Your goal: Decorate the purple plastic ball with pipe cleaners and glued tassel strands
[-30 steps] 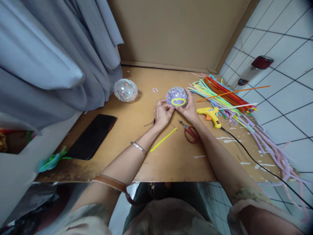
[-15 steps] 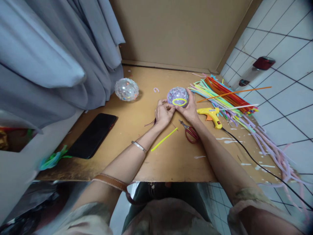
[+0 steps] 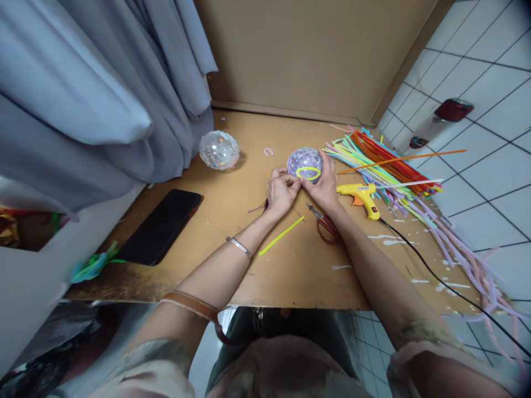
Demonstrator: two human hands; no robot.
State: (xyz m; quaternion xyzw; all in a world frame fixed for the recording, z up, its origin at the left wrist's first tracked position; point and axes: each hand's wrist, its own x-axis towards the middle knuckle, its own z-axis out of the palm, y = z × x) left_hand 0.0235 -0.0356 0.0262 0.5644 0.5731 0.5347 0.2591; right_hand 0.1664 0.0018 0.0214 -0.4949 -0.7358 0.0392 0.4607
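A clear round ball with purple and bluish decoration (image 3: 299,161) is between my hands over the table. On its near side is a bright yellow pipe-cleaner loop (image 3: 307,177). My right hand (image 3: 326,185) is curled round the ball's right side, thumb at the lower edge. My left hand (image 3: 282,190) is closed, fingertips pinched against the ball's lower left edge beside the loop; any small thing between them is hidden. Dark thin strands (image 3: 258,209) stick out by my left hand. Below lie a straight yellow pipe cleaner (image 3: 282,235) and red-handled scissors (image 3: 327,228), partly behind my right wrist.
A yellow glue gun (image 3: 359,193) with a black cable lies right, before a pile of coloured pipe cleaners (image 3: 385,160). Left are a clear speckled ball (image 3: 219,150), a black phone (image 3: 160,226) and a grey curtain (image 3: 174,110). A small pink curl (image 3: 269,151) lies behind my hands.
The whole view has shifted slightly, so things appear a little further right. Both hands keep nearly the same hold on the ball.
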